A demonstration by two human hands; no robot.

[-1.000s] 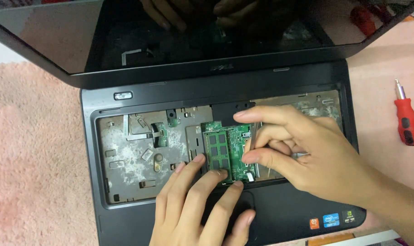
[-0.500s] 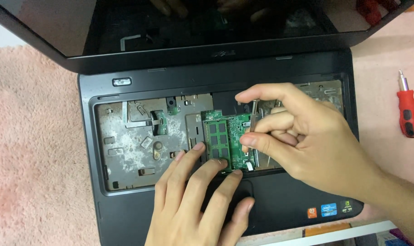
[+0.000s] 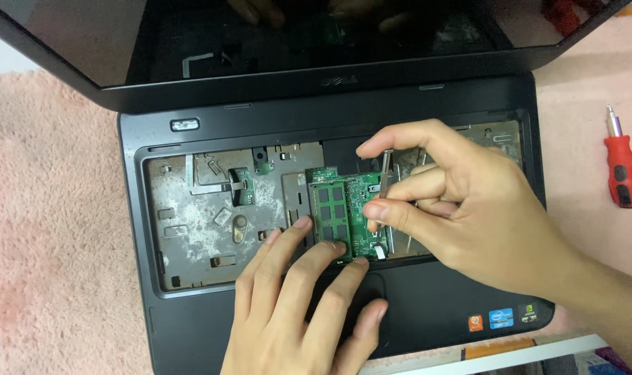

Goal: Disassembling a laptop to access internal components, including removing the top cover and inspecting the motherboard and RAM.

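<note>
An open black laptop (image 3: 413, 104) lies with its keyboard taken out, showing a dusty metal tray (image 3: 204, 229) and a green memory module (image 3: 333, 212) in the middle. My left hand (image 3: 295, 305) rests on the palm rest, with its fingertips touching the module's near and left edges. My right hand (image 3: 482, 215) pinches a thin metal screwdriver (image 3: 384, 170) between thumb and fingers. The tool stands nearly upright, with its tip down on the green board just right of the module.
A red-handled screwdriver (image 3: 623, 173) lies on the pink fuzzy mat (image 3: 52, 243) right of the laptop. The dark, tilted-back screen (image 3: 121, 42) fills the top of the view. The edges of some papers or books (image 3: 510, 347) show at the bottom right.
My right hand has drawn back slightly to the right, so the thin tool now shows upright between its fingers. My left hand has kept its place at the module.
</note>
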